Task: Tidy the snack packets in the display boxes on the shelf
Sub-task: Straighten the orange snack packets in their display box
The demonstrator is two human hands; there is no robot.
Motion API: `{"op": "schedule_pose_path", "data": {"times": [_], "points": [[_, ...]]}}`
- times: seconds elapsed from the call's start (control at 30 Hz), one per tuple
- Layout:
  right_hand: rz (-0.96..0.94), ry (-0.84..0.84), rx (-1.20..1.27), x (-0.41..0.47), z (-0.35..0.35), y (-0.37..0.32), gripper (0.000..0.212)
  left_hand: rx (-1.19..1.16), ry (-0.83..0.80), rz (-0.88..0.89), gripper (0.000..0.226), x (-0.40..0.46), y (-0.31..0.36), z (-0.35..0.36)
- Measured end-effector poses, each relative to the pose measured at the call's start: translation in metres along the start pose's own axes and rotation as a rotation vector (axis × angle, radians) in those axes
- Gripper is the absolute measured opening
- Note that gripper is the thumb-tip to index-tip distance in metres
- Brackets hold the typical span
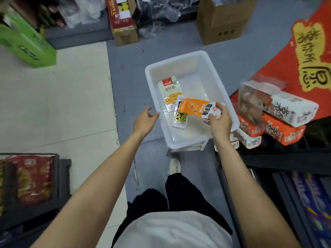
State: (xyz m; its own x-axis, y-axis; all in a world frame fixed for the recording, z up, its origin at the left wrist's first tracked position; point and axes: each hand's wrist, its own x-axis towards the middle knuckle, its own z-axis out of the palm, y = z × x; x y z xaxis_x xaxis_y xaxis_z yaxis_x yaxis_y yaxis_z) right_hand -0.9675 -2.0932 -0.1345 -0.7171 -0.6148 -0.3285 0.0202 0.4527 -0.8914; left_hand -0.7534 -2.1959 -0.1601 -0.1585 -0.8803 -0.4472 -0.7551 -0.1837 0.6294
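A white plastic tub sits on a low stand on the grey floor. Inside it lie a clear packet with a red top and a white packet with a green print. My right hand pinches an orange and white snack packet by its right end, holding it flat over the tub. My left hand hovers beside the tub's left rim with loose fingers and holds nothing.
Orange and white snack boxes are stacked on the dark shelf to the right, under a red banner. Cardboard cartons and a green box stand on the floor behind. A rack of red packets is at lower left.
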Motion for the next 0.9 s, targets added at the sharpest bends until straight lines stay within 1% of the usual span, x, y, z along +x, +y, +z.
{"op": "schedule_pose_path", "data": {"times": [0.1,0.27,0.33,0.4,0.47,0.53,0.57,0.63,0.7,0.77,0.83,0.9], "points": [[0.064,0.049,-0.008,0.05,0.03,-0.002,0.051,-0.078,0.025,-0.03,0.054,0.025,0.012,0.006],[0.198,0.071,-0.035,0.082,0.064,0.009,0.053,-0.159,0.046,-0.045,0.055,0.031,0.009,0.006],[0.263,0.004,-0.055,0.087,0.074,0.017,0.055,-0.156,0.037,-0.052,0.053,0.032,0.009,0.005],[0.333,-0.122,-0.086,0.087,0.08,0.025,0.058,-0.138,0.032,-0.049,0.053,0.033,0.009,0.005],[0.398,-0.259,-0.17,0.083,0.081,0.03,0.059,-0.113,0.026,-0.044,0.054,0.032,0.009,0.004],[0.403,-0.331,-0.214,0.077,0.077,0.031,0.057,-0.081,0.042,-0.031,0.056,0.03,0.009,0.003],[0.364,-0.333,-0.23,0.074,0.074,0.03,0.056,-0.052,0.067,-0.012,0.057,0.03,0.009,0.002],[0.218,-0.285,-0.275,0.063,0.066,0.022,0.053,0.066,0.135,0.066,0.058,0.028,0.01,0.002],[0.047,-0.199,-0.301,0.045,0.055,0.01,0.046,0.146,0.206,0.186,0.049,0.023,0.017,0.001],[-0.165,-0.06,-0.36,0.023,0.043,0.002,0.034,0.14,0.233,0.321,0.036,0.014,0.029,-0.001],[-0.371,0.117,-0.49,-0.002,0.029,-0.002,0.023,0.143,0.197,0.471,0.027,0.003,0.042,-0.003],[-0.528,0.27,-0.607,-0.023,0.016,-0.002,0.018,0.176,0.145,0.631,0.022,-0.008,0.054,-0.007]]}}
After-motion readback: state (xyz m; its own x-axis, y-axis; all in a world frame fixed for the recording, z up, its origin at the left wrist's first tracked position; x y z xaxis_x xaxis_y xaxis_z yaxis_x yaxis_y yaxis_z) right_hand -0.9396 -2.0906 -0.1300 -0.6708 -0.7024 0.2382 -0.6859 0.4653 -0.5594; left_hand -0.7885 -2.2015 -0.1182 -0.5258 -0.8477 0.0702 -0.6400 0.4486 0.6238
